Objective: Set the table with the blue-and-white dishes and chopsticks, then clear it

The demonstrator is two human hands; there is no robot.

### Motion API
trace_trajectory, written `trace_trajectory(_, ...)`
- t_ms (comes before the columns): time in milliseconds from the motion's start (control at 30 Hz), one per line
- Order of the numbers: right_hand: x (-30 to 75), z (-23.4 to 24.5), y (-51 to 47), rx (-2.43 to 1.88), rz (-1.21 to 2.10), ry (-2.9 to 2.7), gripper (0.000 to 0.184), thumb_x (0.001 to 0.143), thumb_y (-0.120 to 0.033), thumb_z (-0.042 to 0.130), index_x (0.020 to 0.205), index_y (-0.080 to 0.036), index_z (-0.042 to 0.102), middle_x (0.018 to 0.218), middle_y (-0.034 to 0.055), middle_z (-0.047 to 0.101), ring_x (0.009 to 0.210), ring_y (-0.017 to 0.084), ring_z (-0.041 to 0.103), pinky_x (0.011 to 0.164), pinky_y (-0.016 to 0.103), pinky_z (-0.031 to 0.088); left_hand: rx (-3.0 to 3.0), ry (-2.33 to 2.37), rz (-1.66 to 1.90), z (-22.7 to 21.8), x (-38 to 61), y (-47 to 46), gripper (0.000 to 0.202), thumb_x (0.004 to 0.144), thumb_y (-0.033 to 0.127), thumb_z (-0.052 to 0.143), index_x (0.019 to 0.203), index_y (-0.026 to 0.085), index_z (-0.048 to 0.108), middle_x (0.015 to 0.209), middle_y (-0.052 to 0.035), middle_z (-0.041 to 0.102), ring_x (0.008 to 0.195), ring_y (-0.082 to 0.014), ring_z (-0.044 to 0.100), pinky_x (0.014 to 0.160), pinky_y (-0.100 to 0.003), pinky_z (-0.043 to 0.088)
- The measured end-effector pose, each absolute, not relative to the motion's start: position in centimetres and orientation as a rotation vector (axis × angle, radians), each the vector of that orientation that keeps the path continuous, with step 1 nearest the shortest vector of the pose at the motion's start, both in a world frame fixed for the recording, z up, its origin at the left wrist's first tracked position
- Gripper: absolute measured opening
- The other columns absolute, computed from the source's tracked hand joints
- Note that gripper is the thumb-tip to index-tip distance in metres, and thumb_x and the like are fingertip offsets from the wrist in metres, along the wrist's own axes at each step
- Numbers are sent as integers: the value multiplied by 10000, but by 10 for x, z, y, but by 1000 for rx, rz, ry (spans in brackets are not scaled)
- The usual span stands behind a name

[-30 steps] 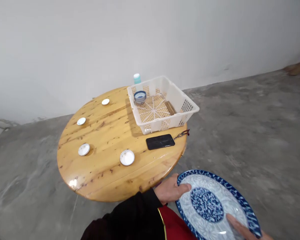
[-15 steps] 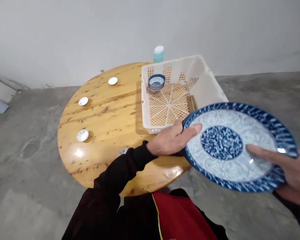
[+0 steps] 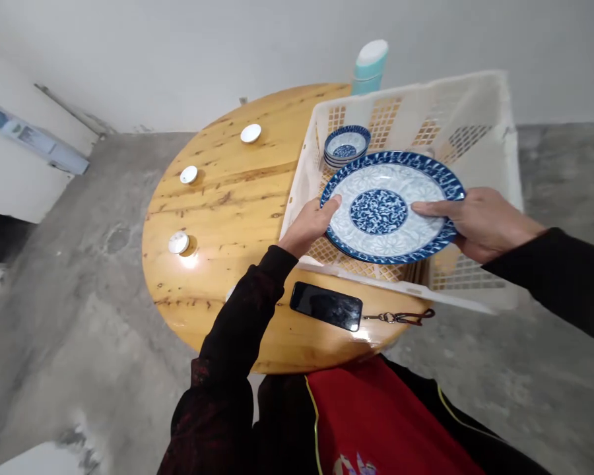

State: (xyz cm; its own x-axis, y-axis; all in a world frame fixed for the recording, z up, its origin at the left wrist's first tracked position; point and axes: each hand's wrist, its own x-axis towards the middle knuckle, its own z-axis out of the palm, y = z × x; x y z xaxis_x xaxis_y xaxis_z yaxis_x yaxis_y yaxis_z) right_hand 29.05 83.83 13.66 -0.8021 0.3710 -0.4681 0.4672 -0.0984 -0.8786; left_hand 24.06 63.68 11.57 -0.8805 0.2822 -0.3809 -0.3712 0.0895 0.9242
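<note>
A blue-and-white patterned plate [image 3: 379, 211] is gripped at both sides, over the white plastic basket [image 3: 297, 191]. My left hand [image 3: 311, 221] is closed on its left rim, thumb on top. On the right rim, my right hand [image 3: 480, 221] holds it with the thumb laid across the upper face. The fingers under the plate are hidden; a darker edge below suggests more than one plate, but I cannot tell. Just behind it in the basket sits a stack of blue-and-white bowls [image 3: 346, 144]. Brown sticks [image 3: 416, 272] show partly beneath the plate.
On the round wooden table [image 3: 228, 218] stand small white cups [image 3: 179, 243] along the left side. A black phone [image 3: 327, 305] and keys on a cord [image 3: 400, 317] lie near the front edge. Behind the basket is a turquoise bottle [image 3: 369, 66] with a white lid.
Both hands have carried the plate left and away from me, from beside the table to over the basket. The phone and keys have come into view.
</note>
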Motion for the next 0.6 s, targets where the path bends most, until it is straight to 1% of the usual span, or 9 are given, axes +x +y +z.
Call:
trace_trajectory(67, 276, 123, 845, 881, -2052, 2009, 509, 871, -52, 664, 1306, 182, 541, 1332, 385, 571, 963, 206, 723, 710, 256, 499, -151, 1930, 1794, 106, 236, 642, 236, 992, 305, 546, 827, 149, 608, 700, 4, 610, 648, -117, 566, 693, -238, 485)
trace_trajectory(133, 266, 107, 851, 810, -2032, 1961, 526, 879, -92, 662, 1306, 186, 534, 1341, 387, 559, 895, 155, 717, 713, 247, 489, -268, 1924, 1752, 96, 234, 646, 192, 978, 262, 554, 841, 139, 610, 688, 9, 601, 604, -105, 551, 663, -236, 476)
trace_trajectory(233, 257, 82, 855, 760, -1926, 1922, 517, 892, -145, 658, 1248, 213, 548, 1263, 367, 614, 721, 63, 661, 680, 233, 469, -466, 1882, 1712, 82, 233, 650, 124, 933, 211, 605, 842, 126, 608, 644, 12, 592, 585, -99, 554, 638, -227, 471)
trace_trajectory(300, 252, 66, 855, 772, -1847, 1906, 413, 904, -130, 653, 1169, 182, 601, 1127, 285, 704, 612, 30, 604, 641, 221, 465, -588, 1864, 1690, 72, 232, 652, 97, 907, 183, 622, 834, 121, 608, 605, 13, 584, 576, -107, 563, 621, -230, 474)
trace_trajectory(367, 248, 52, 854, 800, -1799, 1873, 204, 876, -84, 685, 1010, 70, 672, 929, 161, 755, 552, 46, 578, 591, 203, 476, -676, 1862, 1662, 64, 231, 652, 59, 880, 143, 621, 832, 112, 613, 577, 9, 582, 572, -125, 581, 612, -246, 483)
trace_trajectory(400, 245, 46, 854, 816, -1784, 1852, 99, 848, -65, 711, 911, 3, 677, 827, 104, 746, 540, 63, 576, 562, 196, 483, -713, 1872, 1641, 60, 230, 653, 38, 863, 122, 622, 829, 107, 617, 563, 8, 579, 569, -134, 588, 611, -255, 488)
trace_trajectory(433, 243, 40, 854, 822, -1767, 1833, 81, 817, -55, 738, 829, -54, 658, 742, 62, 719, 541, 82, 580, 538, 194, 491, -743, 1886, 1618, 57, 229, 653, 17, 845, 103, 627, 829, 101, 622, 552, 8, 575, 566, -141, 593, 611, -262, 491)
trace_trajectory(500, 239, 29, 854, 816, -1724, 1821, 175, 781, -60, 773, 750, -116, 610, 643, 15, 657, 559, 107, 589, 513, 199, 503, -792, 1920, 1568, 53, 226, 653, 28, 817, 84, 643, 844, 90, 637, 539, 10, 568, 562, -149, 594, 610, -269, 491)
trace_trajectory(600, 234, 15, 854, 777, -1652, 1836, 192, 785, -127, 795, 776, -132, 603, 615, -1, 614, 573, 117, 585, 511, 212, 511, -877, 1923, 1500, 51, 224, 652, 127, 804, 84, 667, 930, 77, 656, 559, 9, 571, 575, -153, 592, 603, -264, 478)
